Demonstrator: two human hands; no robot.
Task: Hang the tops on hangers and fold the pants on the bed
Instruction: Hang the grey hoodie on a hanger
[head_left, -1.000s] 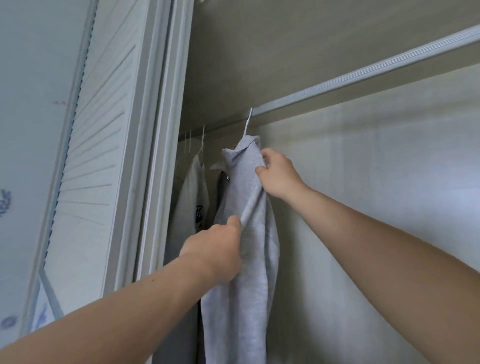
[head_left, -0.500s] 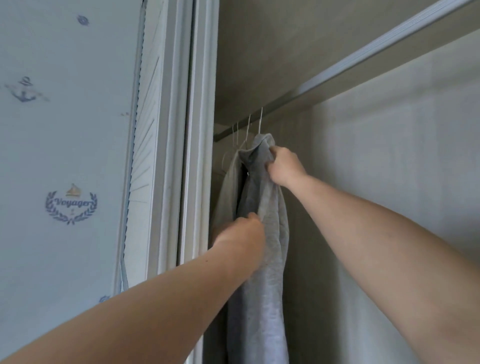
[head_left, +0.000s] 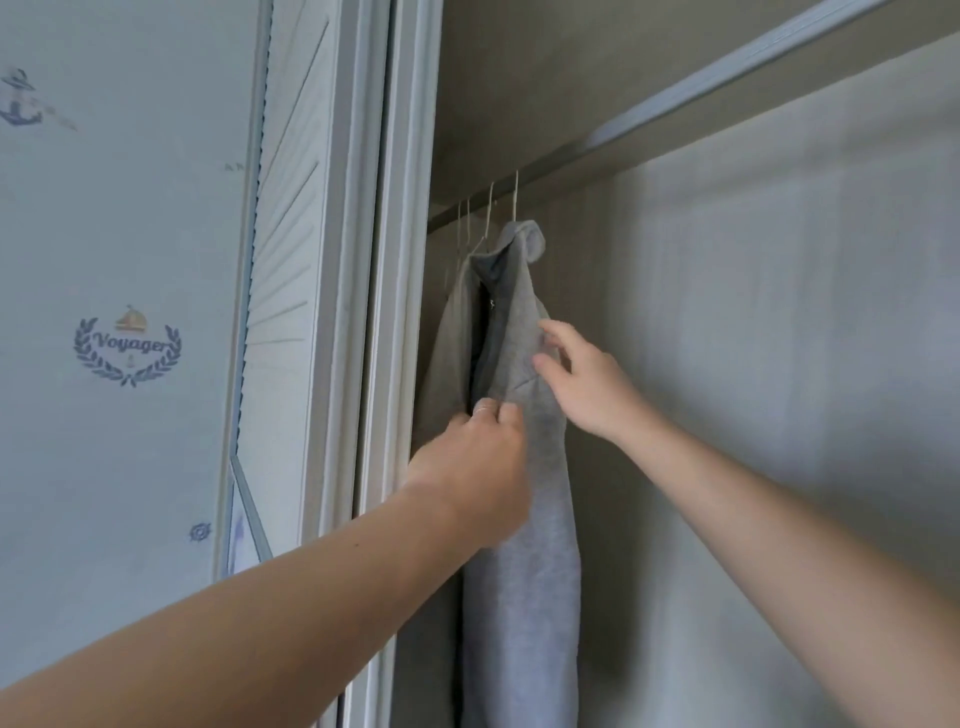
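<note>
A grey zip-up top (head_left: 524, 467) hangs inside the wardrobe on a white wire hanger (head_left: 515, 200), which is hooked on the rail (head_left: 727, 70). My left hand (head_left: 472, 467) reaches in from below left, and its curled fingers hold the top's front edge beside the zip opening. To the right and slightly higher, my right hand (head_left: 582, 379) has its fingers spread loosely, fingertips at the top's shoulder and nothing gripped. The top's lower part runs out of view at the bottom.
A paler top (head_left: 444, 338) hangs just left of the grey one, under several more hanger hooks (head_left: 467, 223). The white wardrobe frame (head_left: 400, 260) and a louvred door (head_left: 291, 260) stand to the left. The back wall (head_left: 779, 364) is close behind.
My right hand has let go of the top's collar, dropped to its shoulder and opened its fingers. The collar now hangs free on the hanger. My left hand still holds the front edge.
</note>
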